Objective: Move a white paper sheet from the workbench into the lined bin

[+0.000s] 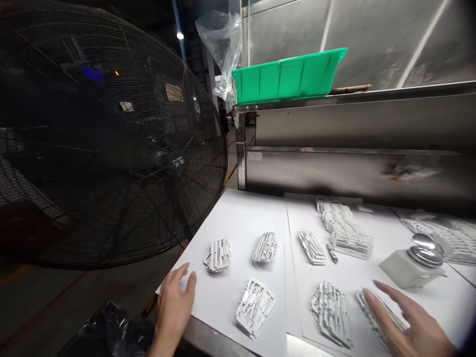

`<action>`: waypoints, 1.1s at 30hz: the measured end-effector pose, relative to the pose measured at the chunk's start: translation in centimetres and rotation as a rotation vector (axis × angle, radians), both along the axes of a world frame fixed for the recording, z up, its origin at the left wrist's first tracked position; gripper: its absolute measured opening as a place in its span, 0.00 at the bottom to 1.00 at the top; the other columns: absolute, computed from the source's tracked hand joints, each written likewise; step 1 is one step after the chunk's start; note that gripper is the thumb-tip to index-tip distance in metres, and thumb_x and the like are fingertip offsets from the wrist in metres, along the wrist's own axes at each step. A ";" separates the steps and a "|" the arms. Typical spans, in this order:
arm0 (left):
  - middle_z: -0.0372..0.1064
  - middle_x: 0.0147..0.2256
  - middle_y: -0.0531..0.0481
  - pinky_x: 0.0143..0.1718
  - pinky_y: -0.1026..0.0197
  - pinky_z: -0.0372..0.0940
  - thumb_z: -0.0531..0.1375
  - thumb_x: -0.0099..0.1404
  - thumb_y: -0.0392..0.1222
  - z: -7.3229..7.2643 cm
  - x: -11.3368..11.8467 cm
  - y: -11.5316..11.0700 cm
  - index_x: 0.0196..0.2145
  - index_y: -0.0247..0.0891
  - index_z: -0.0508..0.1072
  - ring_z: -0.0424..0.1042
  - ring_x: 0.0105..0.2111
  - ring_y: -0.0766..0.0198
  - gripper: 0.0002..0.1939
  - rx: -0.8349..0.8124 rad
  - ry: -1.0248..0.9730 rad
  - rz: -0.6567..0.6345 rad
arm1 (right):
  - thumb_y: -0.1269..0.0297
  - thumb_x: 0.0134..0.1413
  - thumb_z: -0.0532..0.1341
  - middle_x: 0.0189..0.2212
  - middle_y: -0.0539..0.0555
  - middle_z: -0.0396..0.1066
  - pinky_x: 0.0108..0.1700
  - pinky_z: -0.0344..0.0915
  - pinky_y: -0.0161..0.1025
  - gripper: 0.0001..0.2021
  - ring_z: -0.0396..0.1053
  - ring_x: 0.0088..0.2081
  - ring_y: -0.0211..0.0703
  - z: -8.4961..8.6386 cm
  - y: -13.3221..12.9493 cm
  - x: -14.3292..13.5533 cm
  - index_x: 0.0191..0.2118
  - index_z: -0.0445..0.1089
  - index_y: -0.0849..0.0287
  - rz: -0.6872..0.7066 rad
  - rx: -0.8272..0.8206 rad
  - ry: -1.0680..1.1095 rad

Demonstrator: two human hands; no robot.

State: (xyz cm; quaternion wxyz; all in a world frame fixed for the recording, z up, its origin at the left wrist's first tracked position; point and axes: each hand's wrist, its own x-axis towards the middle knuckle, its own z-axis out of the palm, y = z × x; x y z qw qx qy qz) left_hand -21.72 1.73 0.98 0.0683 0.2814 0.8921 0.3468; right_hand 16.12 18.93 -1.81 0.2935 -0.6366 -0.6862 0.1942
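Two flat stacks of white plastic frames lie at the near edge of the white sheet: one (379, 310) sits under your right hand (409, 322), whose fingers are spread wide over it, gripping nothing; the other (330, 313) lies just beside it. Your left hand (174, 307) rests open on the sheet's (238, 218) near left corner, near another frame stack (217, 255). A jar with a metal lid (412, 265) stands beyond your right hand, a black fan (92, 134) to your left.
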 end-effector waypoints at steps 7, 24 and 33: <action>0.72 0.40 0.46 0.46 0.51 0.64 0.54 0.66 0.53 0.1 -5.2 3.3 0.42 0.34 0.71 0.71 0.41 0.60 0.19 -0.236 -0.003 -0.124 | 0.46 0.64 0.48 0.41 0.63 0.70 0.41 0.66 0.49 0.24 0.69 0.42 0.58 3.2 -5.0 -14.6 0.47 0.66 0.64 0.426 -0.345 -0.274; 0.77 0.30 0.44 0.33 0.54 0.69 0.68 0.47 0.52 -1.3 -0.8 10.9 0.39 0.34 0.72 0.76 0.32 0.50 0.25 -0.043 -0.502 -0.190 | 0.66 0.36 0.71 0.40 0.58 0.70 0.43 0.65 0.45 0.29 0.68 0.43 0.57 2.4 -6.7 -20.6 0.47 0.63 0.61 0.225 -0.484 0.100; 0.78 0.36 0.45 0.33 0.61 0.71 0.68 0.48 0.44 -0.1 4.1 7.4 0.44 0.35 0.71 0.78 0.34 0.57 0.25 0.294 -0.946 -0.110 | 0.67 0.37 0.68 0.28 0.50 0.73 0.31 0.69 0.36 0.16 0.74 0.32 0.48 4.1 -4.5 -14.1 0.36 0.65 0.59 0.316 -0.610 0.653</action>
